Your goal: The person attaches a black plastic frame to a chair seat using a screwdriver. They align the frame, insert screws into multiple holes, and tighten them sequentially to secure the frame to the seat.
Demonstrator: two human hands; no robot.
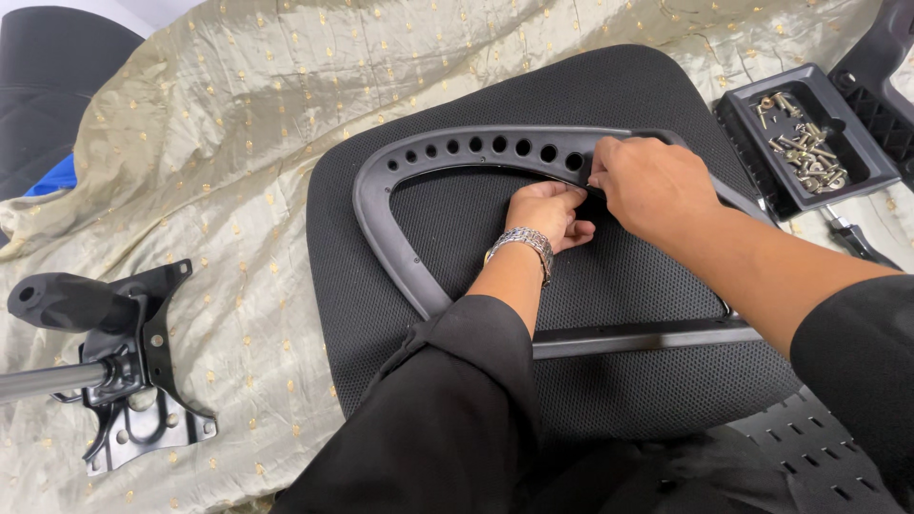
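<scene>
The grey plastic armrest frame (419,181) lies flat on the black mesh seat cushion (619,95), with its row of round holes running along the upper bar. Both hands meet at the right end of that row. The left hand (547,214) sits just below the bar, inside the frame's opening, fingers curled narrow and pinched against the underside; what it pinches is hidden, so its content cannot be told. The right hand (652,186) rests on top of the bar, directly above the left hand and touching it, fingers closed down onto the frame at the last holes. Whether a fastener is held there cannot be told.

Progress, as judged from the layout: the frame is positioned on the cushion, but no screw head shows in the visible holes, so fastening appears to be at an early stage. The black parts tray (809,133), to the right of the right hand and well apart from it, holds many loose bolts and screws. The metal seat mechanism plate (143,381) with its lever lies far left of the left hand on the beige cloth (238,143), unattached.
</scene>
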